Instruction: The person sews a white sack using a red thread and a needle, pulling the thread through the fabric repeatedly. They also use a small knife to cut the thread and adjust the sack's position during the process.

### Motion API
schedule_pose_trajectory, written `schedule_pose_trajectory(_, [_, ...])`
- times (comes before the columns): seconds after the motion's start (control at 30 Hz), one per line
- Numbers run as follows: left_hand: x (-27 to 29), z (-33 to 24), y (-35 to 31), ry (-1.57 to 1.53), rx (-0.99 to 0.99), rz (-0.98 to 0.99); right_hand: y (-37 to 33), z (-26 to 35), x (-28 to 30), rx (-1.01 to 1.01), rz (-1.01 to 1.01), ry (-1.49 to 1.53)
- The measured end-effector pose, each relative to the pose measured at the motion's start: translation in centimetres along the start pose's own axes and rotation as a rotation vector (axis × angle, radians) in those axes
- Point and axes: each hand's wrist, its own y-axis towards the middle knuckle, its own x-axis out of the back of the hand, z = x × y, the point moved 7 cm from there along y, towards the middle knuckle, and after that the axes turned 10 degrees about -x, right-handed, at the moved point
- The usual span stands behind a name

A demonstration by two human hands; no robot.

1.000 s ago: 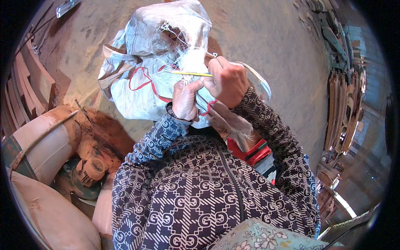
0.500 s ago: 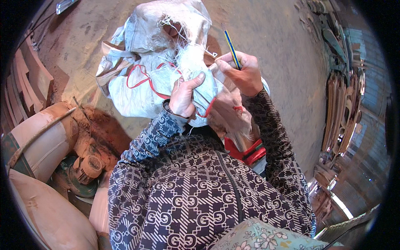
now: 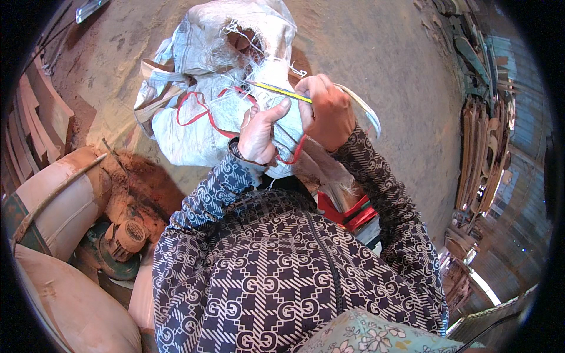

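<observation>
Pencil: I saw it slant leftward over the sack
Right hand: fingers pinched its right end
Left hand: fingers gripped sack below

The right hand hides one end of the pencil; the other end blurs into the threads — whether it touches them, I cannot tell. The left hand has most of its fingers out of sight and covers part of the red cord. The sack is cut by the top edge, and the inside of its hole is too dark to read. The jacket covers part of a red thing — its kind is unclear. The lower edge crops the floral cloth.
</observation>
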Motion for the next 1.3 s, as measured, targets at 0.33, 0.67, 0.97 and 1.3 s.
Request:
schedule_pose_trajectory(0.33, [0.7, 1.5, 0.2, -0.136, 0.115, 0.068, -1.5, -4.9, -2.0, -0.511, 0.207, 0.910])
schedule_pose_trajectory(0.67, [0.4, 0.6, 0.2, 0.023, 0.019, 0.054, -0.8, -1.2, 1.0, 0.016, -0.013, 0.107])
schedule_pose_trajectory(0.97, [-0.5, -1.4, 0.6, 0.295, -0.138, -0.004, 0.5, -1.2, -0.3, -0.054, 0.096, -0.052])
schedule_pose_trajectory(1.3, [-0.1, -0.7, 0.6, 0.101, -0.092, -0.012, 0.0, -5.9, -3.1, -0.441, 0.318, 0.570])
